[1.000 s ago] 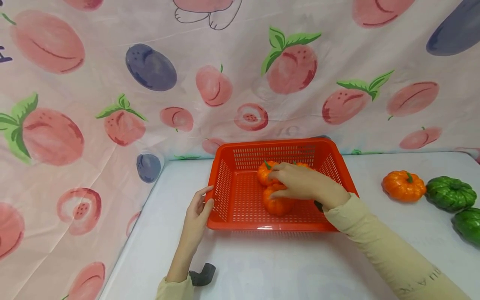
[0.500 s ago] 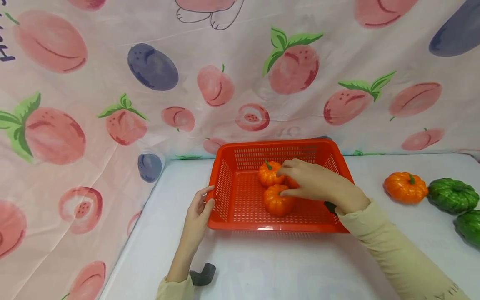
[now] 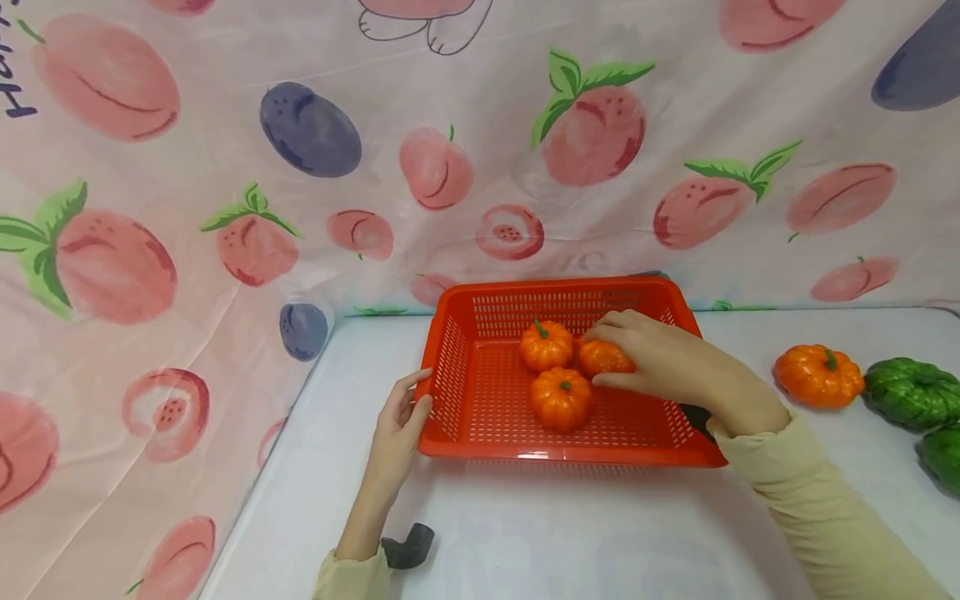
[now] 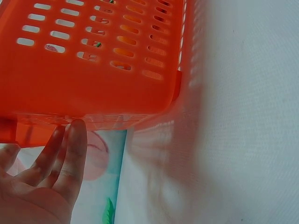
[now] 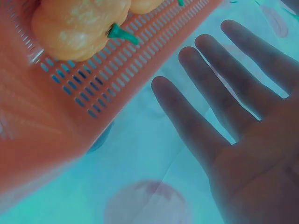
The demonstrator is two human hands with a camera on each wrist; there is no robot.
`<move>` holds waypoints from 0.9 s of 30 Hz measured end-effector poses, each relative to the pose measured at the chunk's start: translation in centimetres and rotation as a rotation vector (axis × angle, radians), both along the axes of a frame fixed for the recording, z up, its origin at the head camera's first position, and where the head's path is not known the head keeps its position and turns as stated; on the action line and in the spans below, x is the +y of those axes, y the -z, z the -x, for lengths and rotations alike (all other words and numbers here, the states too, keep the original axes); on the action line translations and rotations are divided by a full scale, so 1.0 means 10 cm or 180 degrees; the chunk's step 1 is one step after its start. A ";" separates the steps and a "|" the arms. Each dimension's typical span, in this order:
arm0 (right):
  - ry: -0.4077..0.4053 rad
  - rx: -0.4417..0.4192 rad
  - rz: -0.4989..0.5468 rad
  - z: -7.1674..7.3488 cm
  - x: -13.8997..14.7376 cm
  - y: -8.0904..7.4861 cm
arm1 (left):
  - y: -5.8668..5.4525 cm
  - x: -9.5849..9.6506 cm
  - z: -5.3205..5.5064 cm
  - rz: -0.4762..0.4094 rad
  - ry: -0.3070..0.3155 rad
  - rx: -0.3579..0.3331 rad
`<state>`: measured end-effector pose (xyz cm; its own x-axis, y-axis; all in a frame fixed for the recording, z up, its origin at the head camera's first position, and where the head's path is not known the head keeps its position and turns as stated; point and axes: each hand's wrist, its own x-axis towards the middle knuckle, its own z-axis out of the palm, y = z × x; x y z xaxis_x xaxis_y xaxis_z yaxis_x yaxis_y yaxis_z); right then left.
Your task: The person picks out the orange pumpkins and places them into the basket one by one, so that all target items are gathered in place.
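Three small orange pumpkins lie together in a red plastic basket (image 3: 480, 450). One pumpkin (image 3: 546, 346) has its green stem up at the back. Another pumpkin (image 3: 561, 400) sits in front of it, and the third pumpkin (image 3: 606, 357) is partly hidden under my right hand (image 3: 663, 350). In the right wrist view this hand (image 5: 243, 107) has straight, spread fingers, apart from the pumpkin (image 5: 77, 28) with the green stem. My left hand (image 3: 397, 421) touches the basket's left rim; seen from the left wrist, its nearly straight fingertips rest against the outer wall (image 4: 93, 88).
On the white table right of the basket lie an orange pumpkin (image 3: 819, 377), a green pumpkin (image 3: 913, 393) and another green one (image 3: 943, 457) cut off by the frame edge. A fruit-print cloth (image 3: 480, 100) hangs behind and to the left.
My right hand has drawn off to the right over the basket, uncovering the two left pumpkins and part of the third. My left hand stays at the rim.
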<state>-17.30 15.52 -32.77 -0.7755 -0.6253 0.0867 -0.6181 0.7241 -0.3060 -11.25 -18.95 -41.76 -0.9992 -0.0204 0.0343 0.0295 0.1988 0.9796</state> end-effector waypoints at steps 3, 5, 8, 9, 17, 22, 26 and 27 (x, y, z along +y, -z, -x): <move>0.0032 0.0016 0.0039 -0.02 0.07 -0.01 | 0.00 0.00 0.00 -0.0010 0.0006 0.0009; 0.0063 0.0014 0.0063 -0.03 0.12 -0.01 | 0.00 0.00 0.00 -0.0007 0.0004 0.0010; 0.0106 -0.0017 0.0064 -0.04 0.17 -0.03 | 0.00 0.00 0.00 0.0018 -0.0012 0.0017; 0.0126 -0.0025 0.0051 -0.04 0.19 -0.03 | 0.00 0.00 0.00 0.0028 -0.0017 0.0018; 0.0176 0.0086 0.0061 -0.08 0.31 -0.07 | 0.01 0.01 0.00 0.0048 -0.0035 0.0008; 0.0217 0.0077 0.0058 -0.11 0.39 -0.09 | 0.01 0.01 0.00 0.0063 -0.0039 0.0000; 0.0276 0.0089 0.0052 -0.12 0.45 -0.09 | 0.00 0.01 0.00 0.0038 -0.0027 0.0001; 0.0277 0.0108 0.0067 -0.12 0.47 -0.08 | 0.00 0.01 0.00 0.0035 -0.0027 0.0000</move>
